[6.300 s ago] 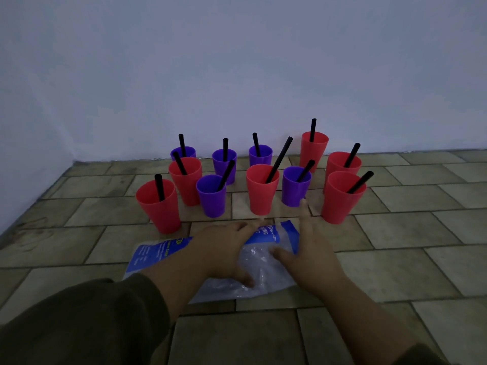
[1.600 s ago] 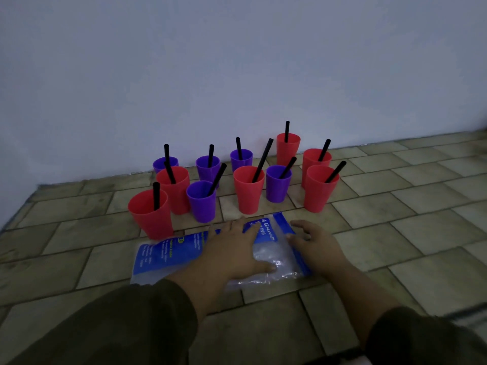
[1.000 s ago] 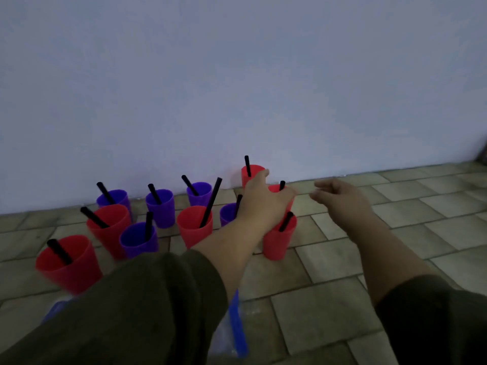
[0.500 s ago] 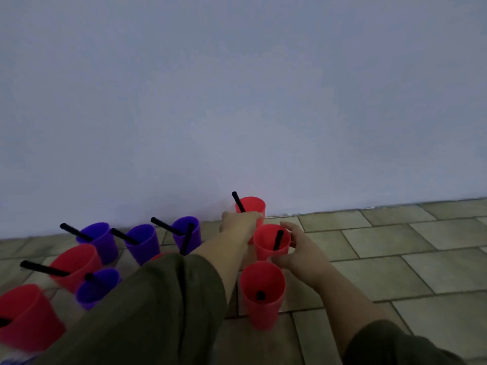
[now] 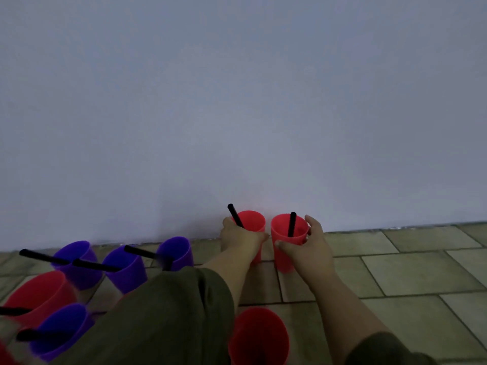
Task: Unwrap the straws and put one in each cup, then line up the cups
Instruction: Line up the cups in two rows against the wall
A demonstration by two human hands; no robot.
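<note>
Two red cups stand side by side against the wall, each with a black straw. My left hand (image 5: 241,237) grips the left red cup (image 5: 251,221). My right hand (image 5: 309,246) grips the right red cup (image 5: 286,242), whose straw (image 5: 291,223) stands upright. Another red cup (image 5: 259,337) sits nearer to me, between my arms. Three purple cups (image 5: 126,267) with slanted straws stand at the left along the wall. In front of them are a red cup (image 5: 39,293) and a purple cup (image 5: 60,327). My left sleeve hides more of the group.
A plain white wall (image 5: 237,101) rises straight behind the cups. The floor is tiled (image 5: 408,272) and stretches away to the right.
Both hands left the blue straw bag and reached forward to the far red cups. The right hand has moved its cup up to the wall beside the left one. The view tilted up.
</note>
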